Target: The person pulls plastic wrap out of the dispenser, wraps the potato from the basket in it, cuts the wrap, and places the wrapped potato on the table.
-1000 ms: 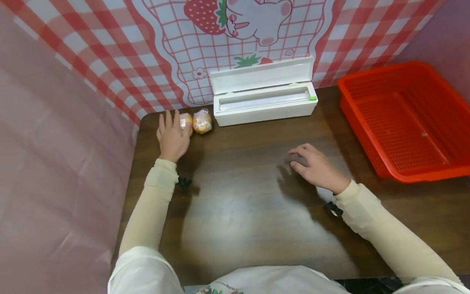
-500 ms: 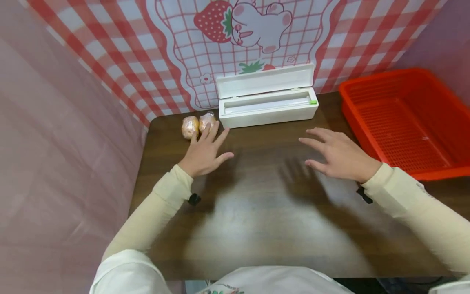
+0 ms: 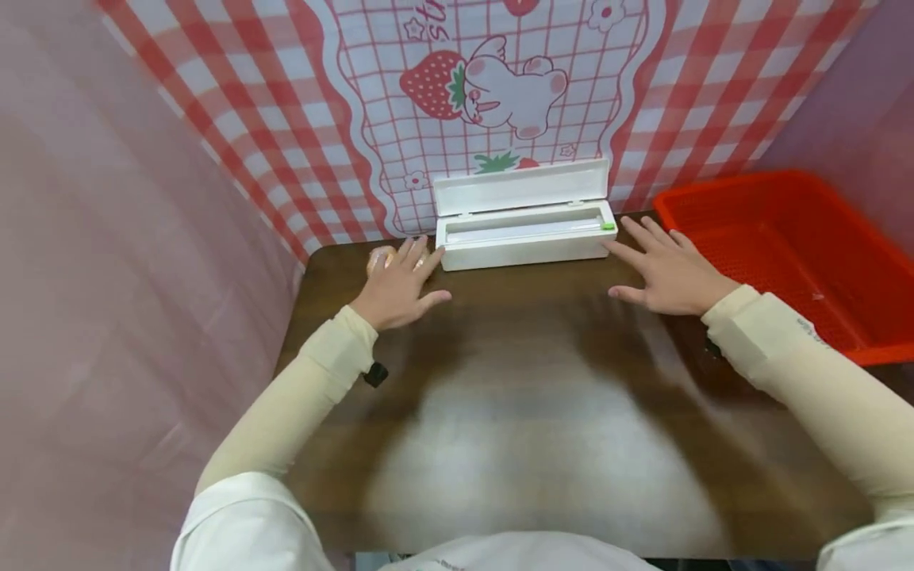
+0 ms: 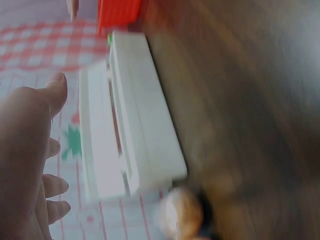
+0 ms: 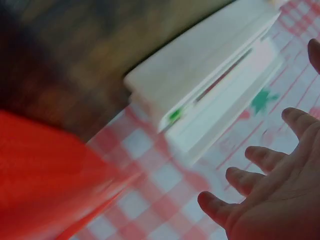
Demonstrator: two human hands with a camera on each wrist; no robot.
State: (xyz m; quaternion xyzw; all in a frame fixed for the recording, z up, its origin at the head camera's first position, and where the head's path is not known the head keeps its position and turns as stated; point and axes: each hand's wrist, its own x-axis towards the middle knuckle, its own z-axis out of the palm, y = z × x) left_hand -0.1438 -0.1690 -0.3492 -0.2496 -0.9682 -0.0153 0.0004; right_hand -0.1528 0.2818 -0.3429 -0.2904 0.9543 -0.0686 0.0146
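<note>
A long white box (image 3: 528, 252) with its lid raised stands at the back of the table; a clear-white roll (image 3: 524, 232) lies inside, and a green tab (image 3: 608, 226) sits at its right end. My left hand (image 3: 396, 289) is spread near the box's left end, fingers straight and holding nothing. It partly covers two plastic-wrapped orange-yellow round items (image 3: 381, 257), one of which shows in the left wrist view as a wrapped ball (image 4: 181, 214). At the box's right end my right hand (image 3: 671, 274) is spread, fingers extended, holding nothing.
A red plastic basket (image 3: 793, 238) stands on the right side of the table, close by the right hand. Behind the box hangs a red-and-white checked cloth (image 3: 286, 103) with a strawberry print. A pink curtain (image 3: 143, 317) borders the left side.
The left hand has moved right, away from beside the wrapped items to partly over them. My right hand has opened out and moved forward and right. The view has tilted up.
</note>
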